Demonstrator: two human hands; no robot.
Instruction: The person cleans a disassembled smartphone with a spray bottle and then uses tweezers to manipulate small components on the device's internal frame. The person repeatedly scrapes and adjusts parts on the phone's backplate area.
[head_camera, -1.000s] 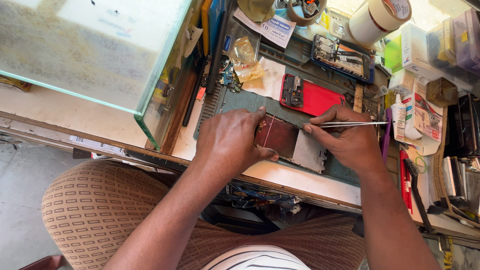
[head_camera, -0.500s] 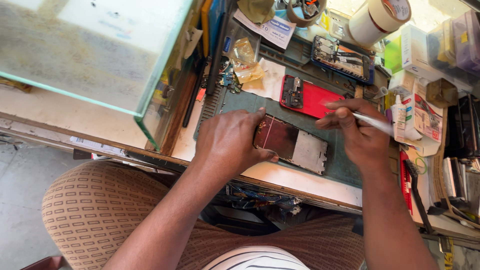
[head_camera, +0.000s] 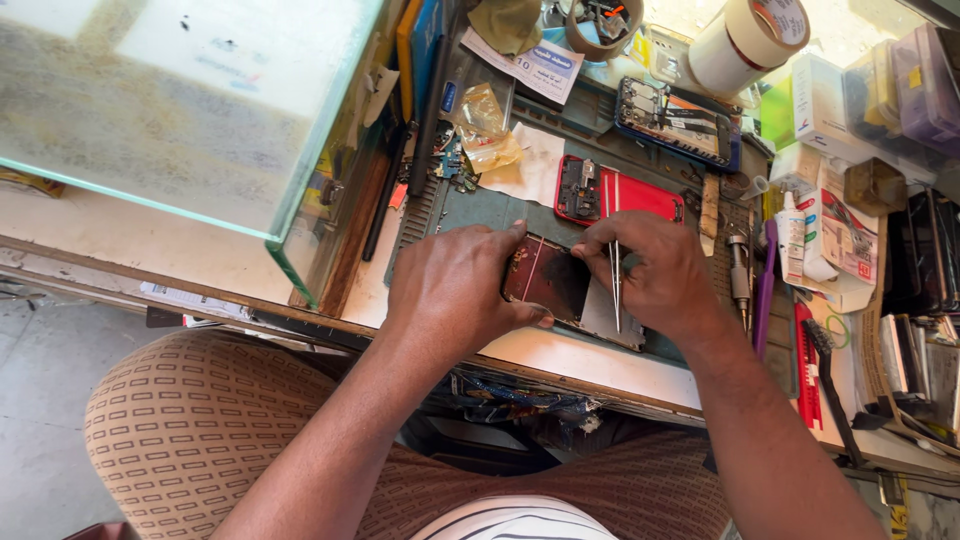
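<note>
An opened phone (head_camera: 562, 288) with bare internals lies on a dark green work mat (head_camera: 470, 208) at the bench's front edge. My left hand (head_camera: 452, 290) grips the phone's left end, thumb under its near edge. My right hand (head_camera: 655, 272) rests on the phone's right part and holds thin metal tweezers (head_camera: 615, 268), their shaft running upright across my fingers, tips pointing down over the phone. A red phone back cover (head_camera: 632, 195) lies just behind.
A glass case (head_camera: 190, 110) fills the left. Another opened phone (head_camera: 678, 120), tape rolls (head_camera: 745, 40), a small glue bottle (head_camera: 793, 222), boxes, a purple tool (head_camera: 765, 290) and a black brush (head_camera: 822, 365) crowd the back and right. My knee (head_camera: 190, 430) is below the bench.
My right hand, lifted to the right with the tweezers half a second ago, has come back down onto the phone; the tweezers turned from lying sideways to upright. The left hand stayed put.
</note>
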